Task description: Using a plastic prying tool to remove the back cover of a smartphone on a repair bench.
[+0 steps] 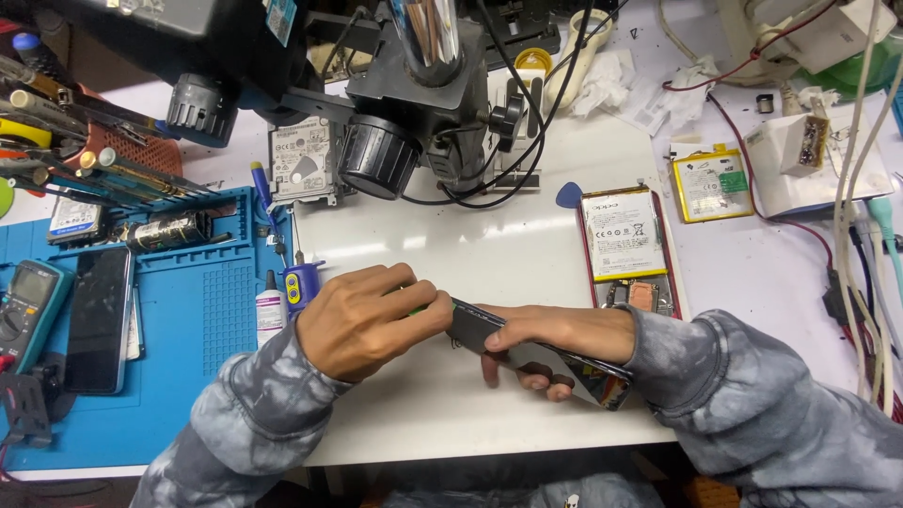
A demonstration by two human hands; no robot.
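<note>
The microscope point(414, 85) stands behind the phone point(536, 353), which both hands grip above the white board point(451, 245). Right of the microscope lies an opened phone with its battery point(625, 240); left of it lie the mat point(179, 348), multimeter point(28, 306) and hard drive point(301, 160).

I've got a dark phone panel point(527, 353) in front of me, thin, flat and glossy black, held on edge just above the white work surface. It runs slantwise, its upper end toward the left near my knuckles, its lower end down to the right, where a corner catches a colourful reflection. A small green tool point(417, 309) shows as a sliver at the panel's upper end, pressed against its edge. Most of that tool is hidden, so I can't tell its shape.
</note>
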